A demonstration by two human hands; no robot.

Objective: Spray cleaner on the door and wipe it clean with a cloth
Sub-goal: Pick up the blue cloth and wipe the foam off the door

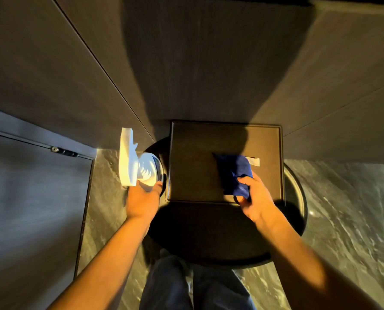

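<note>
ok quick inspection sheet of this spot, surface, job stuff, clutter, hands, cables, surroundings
surface: dark square tray on a round black table
job's things: white spray bottle; blue cloth with white tag, over the tray
clutter: nothing seen
grippers: left hand holds the spray bottle; right hand grips the cloth
cables: nothing seen
surroundings: wood-grain wall panels, door at left, marble floor

dim, warm light | hard shadows on door | edges bent, blurred
</note>
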